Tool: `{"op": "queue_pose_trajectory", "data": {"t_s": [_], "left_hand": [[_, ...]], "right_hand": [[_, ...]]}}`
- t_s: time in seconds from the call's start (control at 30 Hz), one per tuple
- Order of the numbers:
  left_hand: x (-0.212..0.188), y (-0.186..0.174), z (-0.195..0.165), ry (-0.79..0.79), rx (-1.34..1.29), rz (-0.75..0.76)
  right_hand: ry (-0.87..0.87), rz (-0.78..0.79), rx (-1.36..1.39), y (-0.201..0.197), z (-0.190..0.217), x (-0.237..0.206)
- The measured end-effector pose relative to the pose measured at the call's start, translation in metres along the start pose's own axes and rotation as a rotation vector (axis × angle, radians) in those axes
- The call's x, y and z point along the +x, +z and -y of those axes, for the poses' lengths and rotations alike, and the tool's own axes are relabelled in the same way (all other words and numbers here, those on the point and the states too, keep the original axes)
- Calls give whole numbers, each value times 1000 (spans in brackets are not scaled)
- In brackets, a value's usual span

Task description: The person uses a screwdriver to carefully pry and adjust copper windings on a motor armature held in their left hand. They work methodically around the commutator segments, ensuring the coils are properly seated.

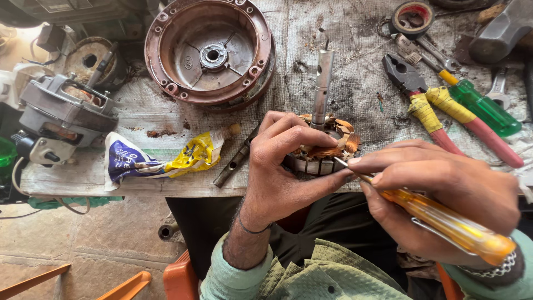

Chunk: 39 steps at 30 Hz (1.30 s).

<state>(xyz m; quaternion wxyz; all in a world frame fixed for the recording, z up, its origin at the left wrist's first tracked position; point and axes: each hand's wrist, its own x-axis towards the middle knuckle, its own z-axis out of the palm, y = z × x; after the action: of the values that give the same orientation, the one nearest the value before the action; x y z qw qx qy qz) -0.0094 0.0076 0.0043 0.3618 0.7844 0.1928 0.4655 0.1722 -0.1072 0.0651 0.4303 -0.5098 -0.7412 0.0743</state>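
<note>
Item, centre of frame: one wound motor stator with copper coils, a steel shaft rising upright from it. It is held at the near edge of the surface, above the lap. The left hand is wrapped around its left side, the grip closed on the stator, thumb passed underneath.

Item, lower right: one screwdriver with a clear amber handle, held by the right hand. The grip is pinched on the tool, its tip laid against the laminations beside the windings.

Risks, as judged: the tip could slip off the steel edge and nick the fine copper wire or its insulation, if too much force is applied. The left thumb lies close under the tip and could be jabbed by the same slip. The stator, being held half off the edge, could drop if the hold is loosened.

Count of other items:
- One reddish round motor housing, top centre.
- One grey motor assembly, left.
- One crumpled blue and yellow wrapper.
- One dark metal bar beside the left hand.
- One pair of pliers with taped red handles, upper right.
- One green-handled screwdriver.
- One roll of tape, top right.
- One hammer head, top right corner.
</note>
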Motion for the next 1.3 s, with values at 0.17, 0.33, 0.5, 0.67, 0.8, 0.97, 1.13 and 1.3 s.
{"op": "queue_pose_trajectory", "data": {"t_s": [0.17, 0.33, 0.5, 0.67, 0.8, 0.97, 1.13, 1.3], "left_hand": [[-1, 0, 0, -1, -4, -1], [1, 1, 0, 5, -10, -4], [1, 3, -1, 13, -2, -10], [0, 5, -1, 9, 8, -12], [-2, 7, -2, 26, 18, -8], [-4, 11, -3, 30, 31, -19], [-4, 13, -3, 43, 54, -27], [-4, 14, -4, 38, 55, -34]], "right_hand": [[-6, 9, 45, 2, -1, -1], [-31, 10, 57, 1, -5, 0], [-22, 42, 44, 2, -4, 1], [-56, 6, -49, 5, 4, 0], [-24, -43, -77, 7, 10, -1], [22, -38, -34, 9, 10, 1], [-67, -56, -113, 13, 3, 3], [-98, -55, -129, 12, 0, 7]]}}
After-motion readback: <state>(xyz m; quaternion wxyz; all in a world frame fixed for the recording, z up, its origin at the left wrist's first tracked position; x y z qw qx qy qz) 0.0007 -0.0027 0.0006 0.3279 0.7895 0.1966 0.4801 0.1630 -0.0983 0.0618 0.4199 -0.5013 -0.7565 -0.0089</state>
